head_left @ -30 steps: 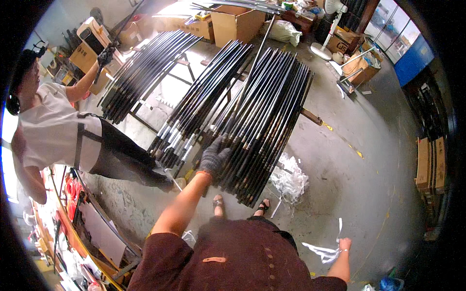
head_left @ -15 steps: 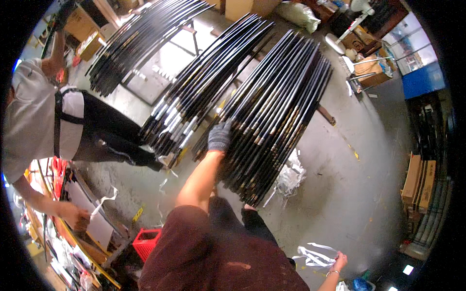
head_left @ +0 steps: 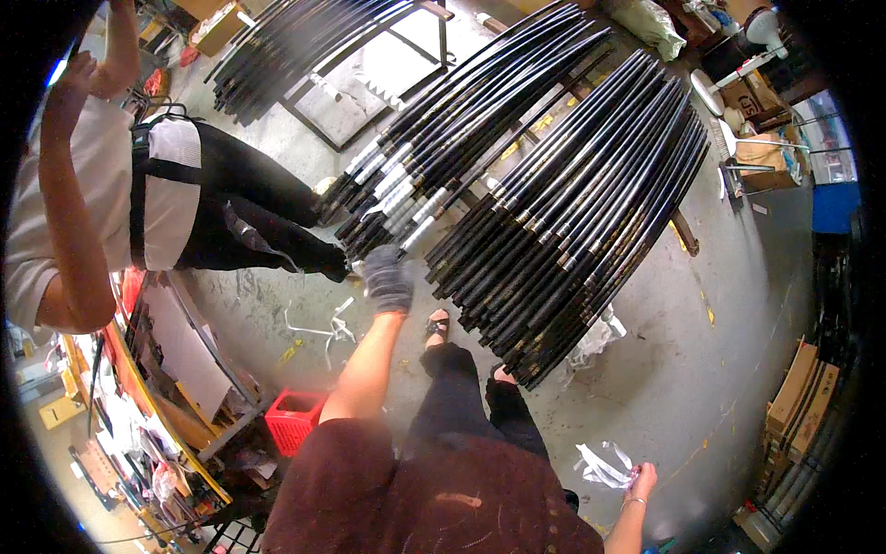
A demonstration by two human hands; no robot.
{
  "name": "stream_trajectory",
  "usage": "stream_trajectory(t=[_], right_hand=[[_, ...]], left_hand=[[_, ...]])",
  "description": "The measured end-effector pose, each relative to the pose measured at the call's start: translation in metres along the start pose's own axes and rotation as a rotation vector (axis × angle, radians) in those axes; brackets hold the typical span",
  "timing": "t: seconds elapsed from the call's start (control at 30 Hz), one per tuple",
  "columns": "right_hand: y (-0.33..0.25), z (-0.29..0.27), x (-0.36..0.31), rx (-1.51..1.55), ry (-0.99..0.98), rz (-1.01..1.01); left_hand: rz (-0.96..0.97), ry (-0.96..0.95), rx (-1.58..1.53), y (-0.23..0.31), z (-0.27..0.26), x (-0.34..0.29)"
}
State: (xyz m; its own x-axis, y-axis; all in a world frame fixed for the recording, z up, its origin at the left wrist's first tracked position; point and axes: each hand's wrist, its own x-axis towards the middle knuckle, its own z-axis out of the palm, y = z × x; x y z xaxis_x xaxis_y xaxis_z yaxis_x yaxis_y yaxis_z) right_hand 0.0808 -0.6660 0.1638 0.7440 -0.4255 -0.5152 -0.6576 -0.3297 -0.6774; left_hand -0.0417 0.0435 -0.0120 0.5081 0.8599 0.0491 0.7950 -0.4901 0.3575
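Note:
My left hand (head_left: 388,282), in a grey knit glove, is beside the near ends of the middle bundle of black poles (head_left: 461,120). Motion smears its fingers, so I cannot tell whether they touch a pole. Just right of it, a second bundle of long black poles (head_left: 572,212) lies fanned out on a low rack, with silvery bands near the close ends. Low on the right, my bare right hand (head_left: 643,482) is closed around several thin white strips (head_left: 604,464) that dangle loosely from its fingers.
At the left stands another person (head_left: 175,185) in a light shirt and dark trousers. Farther back is a third pole bundle (head_left: 295,55). A red basket (head_left: 295,423) stands near a cluttered bench (head_left: 157,397). Loose white strips (head_left: 332,325) and clear plastic (head_left: 598,337) lie on the floor.
My left hand has come off the right bundle and moved left and down toward the middle bundle's ends. My right hand keeps the white strips. The other person's near arm has risen.

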Motion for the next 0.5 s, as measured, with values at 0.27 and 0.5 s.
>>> stream_trajectory(t=[0.27,0.5], right_hand=[[-0.004,0.022,0.004,-0.095,-0.092,-0.03],[-0.011,0.034,0.012,-0.093,-0.09,-0.089]], left_hand=[[-0.337,-0.288,-0.089,-0.045,-0.008,-0.014],[-0.356,-0.958,-1.028,-0.022,-0.083,-0.013]])
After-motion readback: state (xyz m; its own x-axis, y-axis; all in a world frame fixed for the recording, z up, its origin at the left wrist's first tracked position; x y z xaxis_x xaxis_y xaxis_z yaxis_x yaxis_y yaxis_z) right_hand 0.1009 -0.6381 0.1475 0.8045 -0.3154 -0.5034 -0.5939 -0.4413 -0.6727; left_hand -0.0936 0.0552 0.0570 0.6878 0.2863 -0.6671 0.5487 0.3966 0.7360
